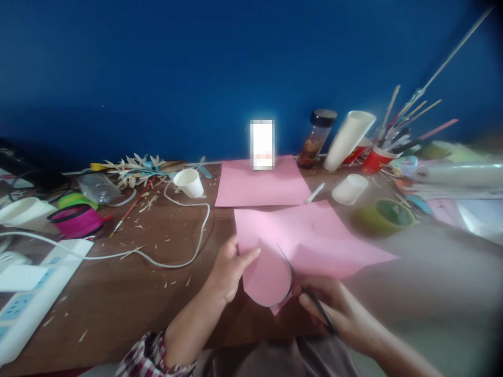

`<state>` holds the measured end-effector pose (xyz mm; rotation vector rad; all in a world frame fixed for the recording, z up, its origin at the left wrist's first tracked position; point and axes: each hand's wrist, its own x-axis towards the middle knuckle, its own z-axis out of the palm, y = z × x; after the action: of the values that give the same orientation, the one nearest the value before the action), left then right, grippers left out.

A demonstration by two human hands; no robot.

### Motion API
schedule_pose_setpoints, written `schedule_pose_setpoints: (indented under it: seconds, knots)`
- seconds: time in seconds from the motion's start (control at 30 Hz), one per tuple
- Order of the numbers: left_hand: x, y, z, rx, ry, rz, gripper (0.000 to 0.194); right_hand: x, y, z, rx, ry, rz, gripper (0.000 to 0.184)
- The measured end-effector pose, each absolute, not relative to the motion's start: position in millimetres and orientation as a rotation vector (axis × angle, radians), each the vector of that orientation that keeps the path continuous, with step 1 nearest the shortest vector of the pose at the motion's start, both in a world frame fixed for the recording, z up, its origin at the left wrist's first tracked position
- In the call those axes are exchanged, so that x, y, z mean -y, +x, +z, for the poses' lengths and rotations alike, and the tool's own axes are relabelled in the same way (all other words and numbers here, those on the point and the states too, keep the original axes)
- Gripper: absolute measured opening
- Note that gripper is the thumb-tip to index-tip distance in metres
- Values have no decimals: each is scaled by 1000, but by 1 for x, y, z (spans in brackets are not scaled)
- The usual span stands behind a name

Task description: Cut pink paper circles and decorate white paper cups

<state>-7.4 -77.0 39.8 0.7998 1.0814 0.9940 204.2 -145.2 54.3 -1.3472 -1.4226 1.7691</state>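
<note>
My left hand (230, 269) pinches the left edge of a pink paper sheet (310, 238) held just above the brown table (118, 298). A rounded piece hangs from the sheet's lower edge between my hands. My right hand (334, 309) is closed round a pair of scissors (304, 285), whose blades reach up into the paper along the curved cut. A narrow pink offcut dangles below the blades.
A second pink sheet (261, 183) lies farther back, with a phone (262, 144) standing against the blue wall. White paper cups (189, 183), a jar (316, 139), a cup of brushes (377, 157), a green bowl (387, 215), a white cable (196, 230) and a power strip (27, 298) surround it.
</note>
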Motion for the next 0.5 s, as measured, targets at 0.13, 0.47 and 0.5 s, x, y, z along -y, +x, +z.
schedule_pose_setpoints:
  seconds: [0.13,0.47,0.5]
  knots:
    - [77,-8,40,-1091,797,993,40,145,204,55,1444,-1374,1753,34]
    - [76,-11,35,-1088,784,970,40,144,206,55,1462,-1378,1765,35]
    - [76,-11,35,-1083,781,971,41,144,206,55,1466,-1379,1768,35]
